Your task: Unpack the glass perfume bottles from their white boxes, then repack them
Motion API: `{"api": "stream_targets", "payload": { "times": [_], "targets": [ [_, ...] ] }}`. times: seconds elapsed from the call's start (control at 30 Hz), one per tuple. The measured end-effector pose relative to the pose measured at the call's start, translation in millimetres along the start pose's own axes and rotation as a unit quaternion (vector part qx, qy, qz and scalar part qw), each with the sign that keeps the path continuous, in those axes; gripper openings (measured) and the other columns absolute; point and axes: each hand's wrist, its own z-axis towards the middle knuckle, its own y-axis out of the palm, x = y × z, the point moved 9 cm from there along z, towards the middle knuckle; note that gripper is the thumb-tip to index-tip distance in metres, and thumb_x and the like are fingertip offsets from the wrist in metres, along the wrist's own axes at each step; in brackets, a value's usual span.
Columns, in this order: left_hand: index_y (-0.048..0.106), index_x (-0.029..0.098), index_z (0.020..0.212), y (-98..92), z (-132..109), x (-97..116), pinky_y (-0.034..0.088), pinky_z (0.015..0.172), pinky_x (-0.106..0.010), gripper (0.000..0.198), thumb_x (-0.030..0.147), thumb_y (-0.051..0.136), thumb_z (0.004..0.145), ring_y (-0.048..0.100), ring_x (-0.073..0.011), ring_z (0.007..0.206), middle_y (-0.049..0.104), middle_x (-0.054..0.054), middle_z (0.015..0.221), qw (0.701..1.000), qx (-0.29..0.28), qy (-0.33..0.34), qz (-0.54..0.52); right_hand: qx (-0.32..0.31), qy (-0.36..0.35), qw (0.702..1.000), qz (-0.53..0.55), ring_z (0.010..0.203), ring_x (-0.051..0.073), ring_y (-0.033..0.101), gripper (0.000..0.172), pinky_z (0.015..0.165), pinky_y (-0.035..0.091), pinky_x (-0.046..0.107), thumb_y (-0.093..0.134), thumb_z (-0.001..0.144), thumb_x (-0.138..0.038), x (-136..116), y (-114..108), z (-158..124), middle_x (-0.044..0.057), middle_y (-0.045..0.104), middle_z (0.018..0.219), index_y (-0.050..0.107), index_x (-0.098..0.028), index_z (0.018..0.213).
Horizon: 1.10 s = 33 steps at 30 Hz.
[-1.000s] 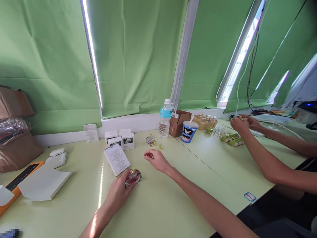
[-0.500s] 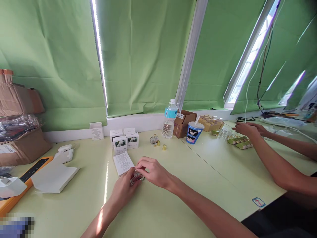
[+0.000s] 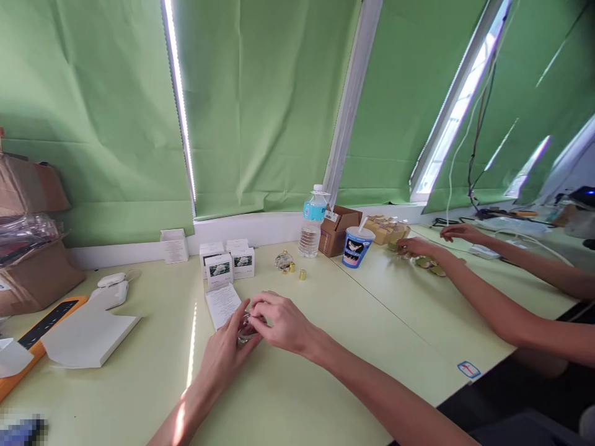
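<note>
My left hand (image 3: 224, 354) is closed around a small round glass perfume bottle (image 3: 244, 334) with a reddish tint, low over the table. My right hand (image 3: 283, 322) is pinched at the top of this bottle; whatever its fingertips hold there is hidden. Just behind my left hand lies a white printed box (image 3: 224, 303). Beyond it stand several white boxes (image 3: 220, 270) with a flower picture. To their right are another glass bottle (image 3: 282, 260) with gold fittings and a loose gold cap (image 3: 302, 274).
A water bottle (image 3: 312, 226), an open brown carton (image 3: 341, 232) and a blue cup with a straw (image 3: 357, 248) stand at the back. On the left are a white paper piece (image 3: 90, 337), an orange power strip (image 3: 46, 334) and cartons (image 3: 44, 279). A co-worker's hands (image 3: 418, 246) are at the right.
My view has turned slightly to the right. Both my hands stay at the bottle, with the left fingers stretched a little further along it. The co-worker's hands have moved apart, one reaching further left.
</note>
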Motion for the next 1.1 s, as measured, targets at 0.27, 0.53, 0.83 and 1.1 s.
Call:
{"api": "stream_targets", "payload": {
  "times": [0.27, 0.53, 0.83, 1.1],
  "targets": [
    [0.045, 0.032, 0.136, -6.6, 3.3, -3.3, 0.047, 0.057, -0.023, 0.045, 0.046, 0.039, 0.094, 0.062, -0.0136, 0.056, 0.073, -0.002, 0.099, 0.998, 0.029, 0.014, 0.062, 0.017, -0.004, 1.0, 0.008, 0.085, 0.015, 0.058, 0.014, 0.076, 0.049, 0.026, 0.053, 0.087, -0.013, 2.1, -0.6, -1.4, 0.004, 0.062, 0.088, 0.06, -0.02, 0.077],
    [0.071, 0.025, 0.103, -20.9, 9.1, 0.8, 0.049, 0.06, -0.021, 0.039, 0.049, 0.042, 0.092, 0.066, -0.0147, 0.066, 0.074, -0.003, 0.096, 0.996, 0.074, 0.041, 0.015, -0.013, -0.009, 1.0, -0.016, 0.084, 0.016, 0.058, 0.016, 0.077, 0.049, 0.026, 0.053, 0.082, -0.006, 2.5, 2.7, 5.4, 0.003, 0.062, 0.083, 0.061, -0.019, 0.078],
    [0.072, 0.022, 0.101, -14.5, 18.6, -6.3, 0.048, 0.057, -0.022, 0.037, 0.05, 0.054, 0.085, 0.06, -0.0132, 0.061, 0.074, -0.003, 0.089, 0.993, 0.03, 0.02, -0.11, 0.037, -0.01, 0.999, 0.037, 0.081, 0.015, 0.062, 0.018, 0.076, 0.05, 0.025, 0.054, 0.085, -0.008, 9.1, -3.5, -1.1, 0.004, 0.067, 0.088, 0.068, -0.02, 0.083],
    [0.074, 0.021, 0.092, -13.4, 20.5, 4.0, 0.047, 0.059, -0.022, 0.034, 0.049, 0.055, 0.085, 0.06, -0.0139, 0.067, 0.072, -0.004, 0.095, 0.99, 0.018, 0.008, -0.136, 0.017, 0.031, 0.997, 0.063, 0.094, 0.015, 0.064, 0.016, 0.089, 0.048, 0.026, 0.056, 0.086, -0.019, 29.2, -23.0, 2.1, 0.004, 0.068, 0.108, 0.072, -0.021, 0.086]
  ]
}}
